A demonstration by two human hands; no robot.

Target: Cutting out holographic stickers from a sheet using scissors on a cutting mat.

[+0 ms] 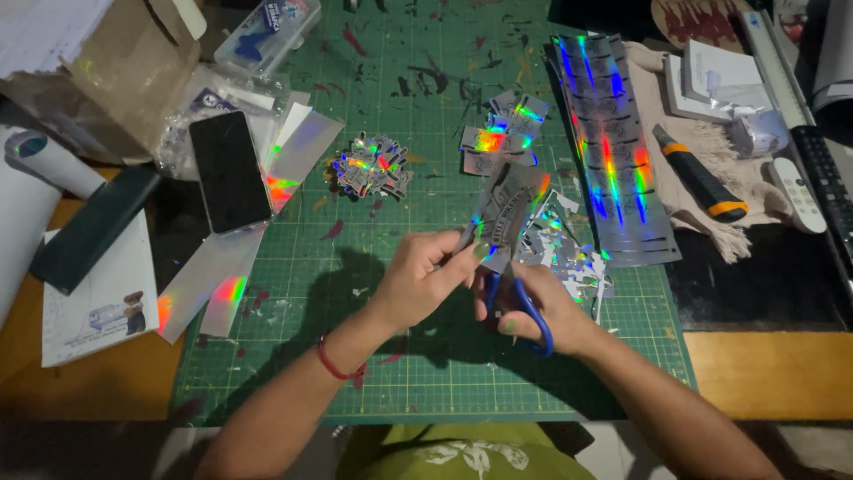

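— Where is your one camera sitting?

— It is riding on your head, looking steeply down over your forearms onto the green cutting mat point(293, 356), which is filling the middle of the frame.

— How near is it getting?

— Close: your left hand point(418, 284) and right hand point(542, 311) are sitting just below centre, and the desk's far edge is running along the top. No second view is sharing the scene.
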